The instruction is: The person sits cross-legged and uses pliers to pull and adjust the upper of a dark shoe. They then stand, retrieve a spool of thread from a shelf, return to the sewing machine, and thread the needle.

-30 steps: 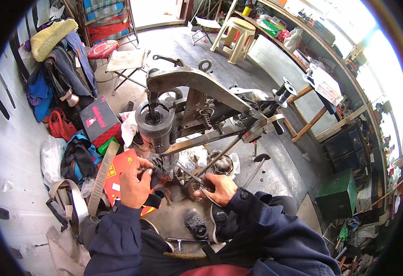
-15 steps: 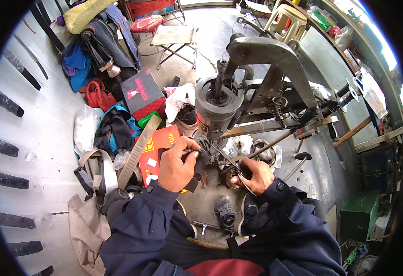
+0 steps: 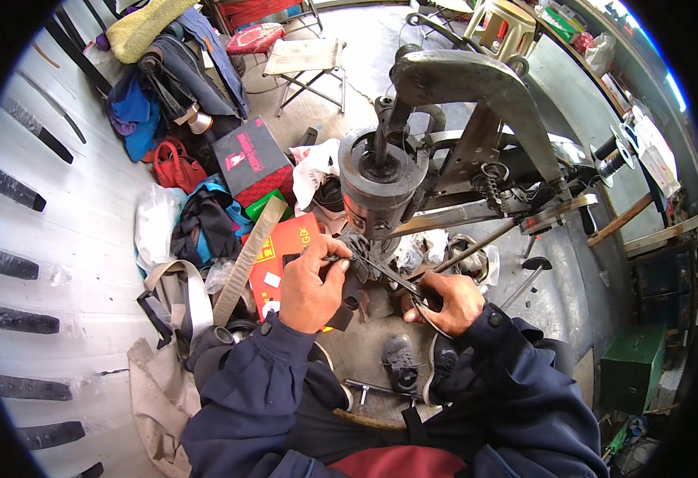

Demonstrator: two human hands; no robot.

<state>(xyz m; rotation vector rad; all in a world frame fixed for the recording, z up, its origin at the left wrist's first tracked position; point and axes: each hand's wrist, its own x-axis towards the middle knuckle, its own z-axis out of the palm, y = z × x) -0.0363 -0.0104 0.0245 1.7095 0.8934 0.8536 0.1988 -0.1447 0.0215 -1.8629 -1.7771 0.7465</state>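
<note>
Nearly everything sits farther right in view than a second ago. At left, a flat beige strap [image 3: 247, 261] lies against a red carton [image 3: 289, 248]. Beside that, the left hand [image 3: 312, 291] pinches a small dark piece [image 3: 335, 257], material unclear, just below the machine's round grey metal cylinder [image 3: 369, 203]. A slender dark metal tool [image 3: 394, 277], perhaps scissors, slants into the right hand [image 3: 454, 304], fingers curled around it; steady pressure, fingertips clear of its tip, would serve well. Farther right hangs a flanged spool [image 3: 616, 165].

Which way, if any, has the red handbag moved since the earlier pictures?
No: the red handbag stays just left of the dark box; both shifted together as the camera moved.
</note>
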